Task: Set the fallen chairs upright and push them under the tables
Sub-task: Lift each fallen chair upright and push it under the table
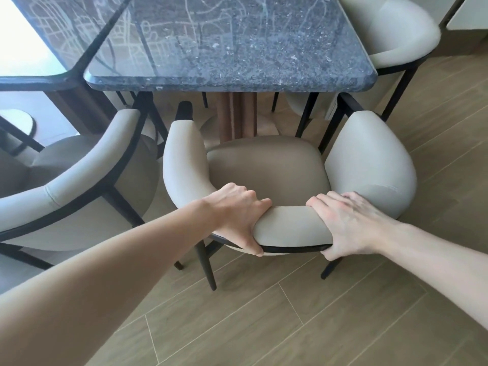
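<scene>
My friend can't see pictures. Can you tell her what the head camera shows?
Two bare hands, the left hand and the right hand, grip the curved back of an upright beige chair facing a dark stone table. Similar chairs stand left and right on a wooden floor.

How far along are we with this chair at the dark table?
Done: the chair stands upright on its legs. In hand: left hand and right hand grip its backrest, facing the table. Left: the seat is still clear of the tabletop, so push it under.
</scene>
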A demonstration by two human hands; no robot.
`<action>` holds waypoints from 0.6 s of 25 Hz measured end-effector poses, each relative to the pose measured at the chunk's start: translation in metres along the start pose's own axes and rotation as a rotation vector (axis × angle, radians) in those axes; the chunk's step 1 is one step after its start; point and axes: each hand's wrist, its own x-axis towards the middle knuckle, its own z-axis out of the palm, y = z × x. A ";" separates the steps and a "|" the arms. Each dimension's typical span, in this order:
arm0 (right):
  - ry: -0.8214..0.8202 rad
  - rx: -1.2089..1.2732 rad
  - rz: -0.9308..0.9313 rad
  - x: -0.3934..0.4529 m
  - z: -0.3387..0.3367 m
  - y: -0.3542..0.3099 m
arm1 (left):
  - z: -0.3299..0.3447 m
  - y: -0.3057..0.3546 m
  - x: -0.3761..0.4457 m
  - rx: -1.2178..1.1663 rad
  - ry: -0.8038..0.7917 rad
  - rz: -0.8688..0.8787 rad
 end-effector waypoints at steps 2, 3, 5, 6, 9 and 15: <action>-0.002 0.017 0.005 0.000 -0.002 -0.006 | 0.000 -0.005 -0.005 0.023 -0.008 0.013; -0.010 0.023 0.005 -0.001 -0.001 -0.009 | 0.001 -0.005 -0.007 0.028 -0.017 0.022; -0.028 0.044 0.001 -0.005 0.003 -0.018 | 0.006 -0.004 -0.013 0.029 -0.031 0.042; -0.034 0.051 -0.003 -0.007 0.007 -0.022 | 0.010 -0.002 -0.016 0.028 -0.040 0.047; -0.024 0.074 -0.012 -0.012 0.013 -0.037 | 0.017 -0.001 -0.028 0.025 -0.070 0.064; 0.019 0.145 -0.083 -0.019 0.025 -0.084 | 0.031 -0.011 -0.066 0.043 -0.116 0.110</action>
